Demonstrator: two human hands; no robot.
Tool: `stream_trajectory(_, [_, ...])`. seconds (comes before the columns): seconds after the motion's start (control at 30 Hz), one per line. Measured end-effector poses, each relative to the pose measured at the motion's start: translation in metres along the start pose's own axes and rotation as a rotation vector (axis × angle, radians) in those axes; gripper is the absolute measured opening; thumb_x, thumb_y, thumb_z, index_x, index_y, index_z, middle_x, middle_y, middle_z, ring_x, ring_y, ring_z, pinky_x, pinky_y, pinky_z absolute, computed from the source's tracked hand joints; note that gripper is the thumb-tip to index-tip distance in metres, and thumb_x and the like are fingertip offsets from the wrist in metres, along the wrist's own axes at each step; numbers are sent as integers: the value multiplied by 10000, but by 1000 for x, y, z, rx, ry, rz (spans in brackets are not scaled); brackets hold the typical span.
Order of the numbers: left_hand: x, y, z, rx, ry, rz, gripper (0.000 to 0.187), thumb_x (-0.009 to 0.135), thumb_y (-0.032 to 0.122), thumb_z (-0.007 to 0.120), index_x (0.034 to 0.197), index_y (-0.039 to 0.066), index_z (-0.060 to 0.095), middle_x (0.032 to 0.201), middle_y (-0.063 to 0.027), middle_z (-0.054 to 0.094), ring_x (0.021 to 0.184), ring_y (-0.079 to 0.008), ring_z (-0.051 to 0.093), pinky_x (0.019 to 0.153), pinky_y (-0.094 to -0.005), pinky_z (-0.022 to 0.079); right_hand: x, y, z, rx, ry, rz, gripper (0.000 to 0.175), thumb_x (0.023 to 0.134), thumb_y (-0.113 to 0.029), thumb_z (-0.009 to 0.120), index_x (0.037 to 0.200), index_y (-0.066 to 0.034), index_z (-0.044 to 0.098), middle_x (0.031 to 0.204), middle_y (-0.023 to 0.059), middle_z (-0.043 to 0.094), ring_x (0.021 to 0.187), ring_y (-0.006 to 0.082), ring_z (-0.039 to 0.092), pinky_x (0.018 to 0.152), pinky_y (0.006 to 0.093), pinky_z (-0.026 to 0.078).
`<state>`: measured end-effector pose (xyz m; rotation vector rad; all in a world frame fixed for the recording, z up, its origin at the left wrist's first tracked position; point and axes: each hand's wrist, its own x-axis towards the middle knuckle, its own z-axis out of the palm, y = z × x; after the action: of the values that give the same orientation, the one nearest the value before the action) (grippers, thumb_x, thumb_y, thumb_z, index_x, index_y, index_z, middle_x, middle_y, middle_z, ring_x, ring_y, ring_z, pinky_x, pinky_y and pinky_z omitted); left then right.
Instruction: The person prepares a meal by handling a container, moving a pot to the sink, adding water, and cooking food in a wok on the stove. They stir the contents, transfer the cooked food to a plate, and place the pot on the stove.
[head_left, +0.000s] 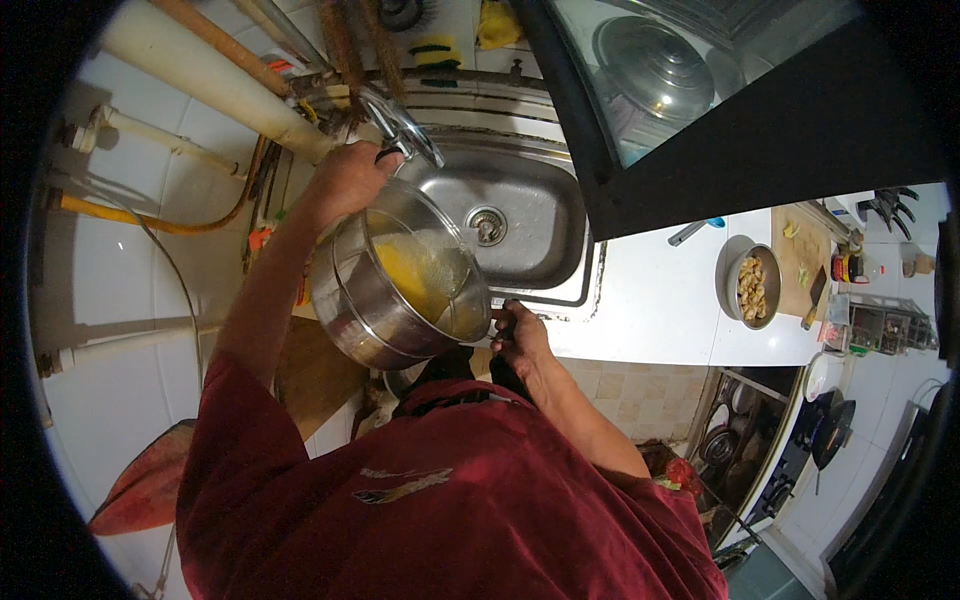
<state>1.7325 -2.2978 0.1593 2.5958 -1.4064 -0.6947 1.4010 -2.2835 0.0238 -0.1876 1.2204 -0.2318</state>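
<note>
A large stainless steel pot (360, 300) is held tilted in front of my body, at the near left edge of the steel sink (532, 217). Inside the pot lies something yellow, with liquid and bubbles around it. My left hand (356, 180) is at the pot's far side, closed around a dark handle close to the chrome faucet (401, 124). On the near right side my right hand (521, 330) grips the pot's other dark handle. Part of each handle is hidden by the fingers. The sink's basin and its drain strainer (487, 225) show beside the pot.
A black-framed cabinet door (675, 180) hangs over the counter's right part. On the white counter (645, 315) stand a metal bowl of light brown food pieces (752, 289) and a cutting board (795, 255) with a knife (815, 296). Pipes (217, 82) run along the left wall.
</note>
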Motion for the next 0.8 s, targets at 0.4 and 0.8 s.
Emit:
stream_trajectory(0.4, [2,28,-23,149,-72,-29,515,984,439,532,1061,-57,644,1034,-291,663,1032,-428,643,908,-475,489,6,10,-3,27,-55,59,151,960,-251,536,905,-116,579,749,25,532,632,157,448,491,332,398])
stream_trajectory(0.8, [2,24,-28,162,-40,3,546,976,446,542,991,-95,618,985,-318,650,983,-446,645,877,-499,489,-2,7,5,37,-82,115,114,979,-214,517,918,-120,539,696,14,514,573,124,425,476,306,358])
